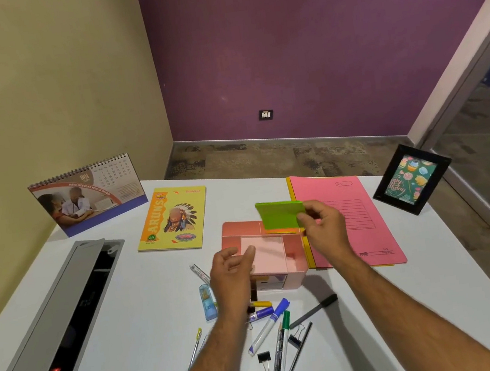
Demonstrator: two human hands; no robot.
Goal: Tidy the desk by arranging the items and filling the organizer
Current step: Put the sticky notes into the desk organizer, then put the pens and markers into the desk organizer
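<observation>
I see a corner room, yellow wall left, purple wall ahead, and a white desk (421, 280) with a grey cable tray (68, 317) open along its left edge

Readable text: desk calendar (89, 195) back left says "JUN" and "HAVE REGULAR HEALTH CHECKS". Yellow notebook (173, 218) reads "ARUNS", "NEW", "65". Black photo frame (411, 179) back right shows part of "Happy Birthday". Print on the pink file folder (351, 221) is too small to read

Right hand (324, 228): thumb and fingers (304, 216) pinch the right edge of a green sticky note pad (280, 215), narrow grip. Pad is in the air over the back right compartment of the pink organizer (265, 251), face tilted toward me, long axis running left-right. An orange pad edge shows just under it, inside that compartment

Left hand (233, 272): fingers loosely curled, holding nothing, thumb tip at the organizer's left front rim. I cannot tell if it touches

Organizer sits mid-desk, just left of the folder, which lies on a yellow one

Loose items near me, in front of the organizer: blue correction tape (207, 302), blue-capped marker (268, 325), green-capped pen (284, 342), grey pen (313, 310) pointing up-right, black binder clips (264, 357), clear pen (199, 272) at left
</observation>
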